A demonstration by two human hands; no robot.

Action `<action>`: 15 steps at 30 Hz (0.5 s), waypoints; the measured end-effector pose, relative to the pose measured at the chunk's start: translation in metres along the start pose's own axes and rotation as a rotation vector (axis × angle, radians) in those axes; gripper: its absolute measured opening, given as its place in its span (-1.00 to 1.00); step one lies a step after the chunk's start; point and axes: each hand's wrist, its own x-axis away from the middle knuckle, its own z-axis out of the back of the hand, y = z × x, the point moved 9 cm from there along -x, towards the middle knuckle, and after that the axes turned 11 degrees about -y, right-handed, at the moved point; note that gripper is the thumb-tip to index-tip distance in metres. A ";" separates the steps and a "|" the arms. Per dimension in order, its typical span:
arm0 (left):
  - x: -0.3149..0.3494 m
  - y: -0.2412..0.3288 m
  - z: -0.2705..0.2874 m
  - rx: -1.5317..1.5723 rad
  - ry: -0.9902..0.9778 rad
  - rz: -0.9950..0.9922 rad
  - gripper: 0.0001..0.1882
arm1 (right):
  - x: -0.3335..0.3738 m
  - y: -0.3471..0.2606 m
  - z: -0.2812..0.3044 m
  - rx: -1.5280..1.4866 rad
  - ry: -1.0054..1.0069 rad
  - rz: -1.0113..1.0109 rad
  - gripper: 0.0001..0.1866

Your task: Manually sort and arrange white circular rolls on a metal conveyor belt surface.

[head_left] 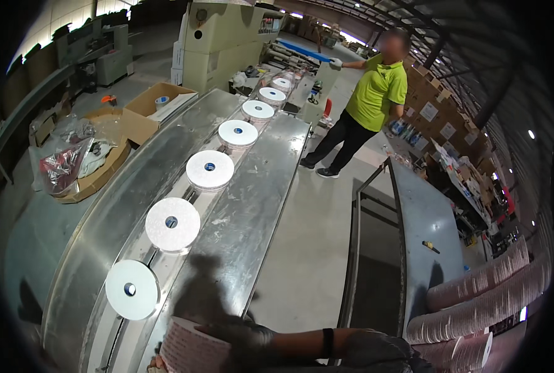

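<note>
1. Head view, position: we note the pink-marked stack (pixel 193 349) at the lower edge of the picture, over the near side of the conveyor (pixel 242 217) and just right of the nearest white roll (pixel 120 287).
2. Left hand (pixel 157 365): only a few fingertips show, against the stack's lower left edge; we cannot tell how firmly they pinch.
3. Right hand (pixel 247 340): in deep shadow at the stack's right side; we cannot tell whether its fingers are spread or pressed together.
4. Handling, our judgement: support both sides evenly, keep the layers square, and press just enough that none slides out. We would keep the stack clear of the white roll's rim.
5. Appearance: pale, with rows of pinkish marks along its curved side; its lower part is cut off by the frame.
</note>
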 end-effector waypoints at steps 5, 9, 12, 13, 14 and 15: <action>0.013 0.011 0.002 -0.037 0.109 -0.123 0.14 | -0.043 -0.085 0.029 0.161 -0.188 0.180 -0.14; 0.028 -0.014 -0.013 0.024 0.204 -0.166 0.08 | -0.075 -0.038 0.049 0.858 -0.040 0.104 -0.42; 0.011 -0.028 0.001 0.333 -0.024 -0.009 0.23 | -0.089 -0.077 0.057 0.059 -0.008 0.107 -0.39; 0.000 -0.016 0.033 0.254 0.073 -0.063 0.21 | -0.091 -0.065 0.067 -0.276 0.078 0.290 -0.39; -0.011 -0.009 0.070 0.183 0.321 -0.117 0.24 | -0.093 -0.088 0.077 -0.617 0.183 0.457 -0.37; -0.014 0.001 0.100 0.163 0.456 -0.131 0.24 | -0.099 -0.110 0.056 -0.717 0.129 0.433 -0.39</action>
